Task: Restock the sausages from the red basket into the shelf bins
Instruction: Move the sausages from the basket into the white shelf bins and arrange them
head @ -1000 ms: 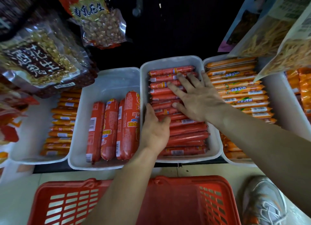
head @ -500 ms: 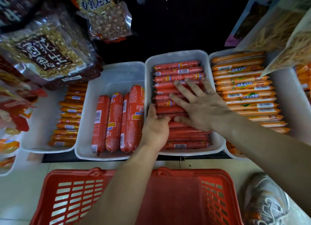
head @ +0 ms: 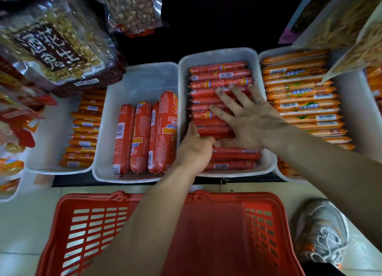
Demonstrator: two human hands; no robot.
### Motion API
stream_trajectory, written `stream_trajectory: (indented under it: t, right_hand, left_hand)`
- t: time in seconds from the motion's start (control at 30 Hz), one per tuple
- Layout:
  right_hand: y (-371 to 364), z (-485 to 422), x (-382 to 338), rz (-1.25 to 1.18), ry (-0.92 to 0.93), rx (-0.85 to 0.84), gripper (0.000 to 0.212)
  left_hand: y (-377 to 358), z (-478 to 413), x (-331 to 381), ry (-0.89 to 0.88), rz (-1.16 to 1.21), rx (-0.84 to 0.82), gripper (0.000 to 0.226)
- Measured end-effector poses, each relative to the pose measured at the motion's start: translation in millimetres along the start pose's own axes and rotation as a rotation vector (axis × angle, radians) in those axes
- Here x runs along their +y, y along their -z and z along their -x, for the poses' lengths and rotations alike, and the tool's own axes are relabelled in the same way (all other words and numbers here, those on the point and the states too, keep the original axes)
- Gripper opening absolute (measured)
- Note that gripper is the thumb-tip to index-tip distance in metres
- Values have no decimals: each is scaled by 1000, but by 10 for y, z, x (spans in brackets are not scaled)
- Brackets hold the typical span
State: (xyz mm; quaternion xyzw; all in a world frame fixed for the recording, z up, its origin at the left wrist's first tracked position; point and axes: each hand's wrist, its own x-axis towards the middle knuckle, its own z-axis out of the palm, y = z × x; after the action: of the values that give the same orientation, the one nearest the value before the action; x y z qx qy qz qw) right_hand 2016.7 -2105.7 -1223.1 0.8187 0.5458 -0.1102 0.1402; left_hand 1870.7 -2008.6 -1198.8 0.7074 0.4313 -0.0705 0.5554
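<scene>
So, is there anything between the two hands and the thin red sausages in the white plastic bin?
Nothing visible. The right hand lies flat, fingers spread, directly on the thin red sausages in the white plastic bin; the left hand curls over them at the bin's left wall.

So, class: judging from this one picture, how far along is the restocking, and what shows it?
Nearly finished. Done: the red basket shows no sausages in the part not hidden by the arms, and the middle bin is packed with thin red sausages. In hand: the right hand lies flat on them while the left hand grips the stack's left side. Left: settling the rows; the bin of fat sausages has spare room.
</scene>
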Motion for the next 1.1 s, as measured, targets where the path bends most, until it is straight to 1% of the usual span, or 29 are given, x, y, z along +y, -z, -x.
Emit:
stream_trajectory:
  t: [0.13, 0.27, 0.33, 0.37, 0.4, 0.5, 0.57, 0.6, 0.67, 0.77, 0.83, 0.97, 1.1]
  right_hand:
    - [5, 8, 2, -5, 0, 16, 101]
    - [69, 39, -18, -55, -3, 41, 101]
    - [156, 102, -48, -114, 25, 95, 97]
    - [205, 122, -83, -154, 63, 121, 90]
    - [252, 135, -132, -204, 117, 139, 81]
    - [298, 67, -372, -365, 339, 163, 49]
    - [274, -21, -520, -399, 467, 139, 34]
    - [254, -65, -572, -387, 493, 116, 31]
    - [202, -122, -606, -338, 482, 77, 30]
    - [80, -180, -604, -245, 518, 126, 32]
    - [39, -216, -623, -199, 519, 123, 34]
    - [26, -293, -634, -230, 494, 81, 35]
    - [-56, -256, -642, -264, 516, 50, 45]
  left_hand:
    - [-15, 26, 15, 1, -99, -5, 59]
    - [151, 133, 100, -41, -161, -15, 42]
    - [298, 227, 143, -99, -209, 4, 46]
    - [409, 275, 156, -136, -236, 15, 50]
    - [525, 325, 168, -178, -247, 21, 47]
    - [907, 386, 111, -294, -237, 91, 23]
    - [1095, 394, 37, -295, -245, 186, 18]
    - [1153, 395, 7, -292, -244, 217, 18]
    - [1188, 358, -89, -281, -234, 230, 17]
    - [1144, 272, -239, -289, -223, 242, 17]
    - [1128, 223, -299, -313, -206, 272, 18]
    - [1125, 162, -392, -313, -159, 273, 19]
    - [1105, 129, -466, -316, -126, 283, 19]
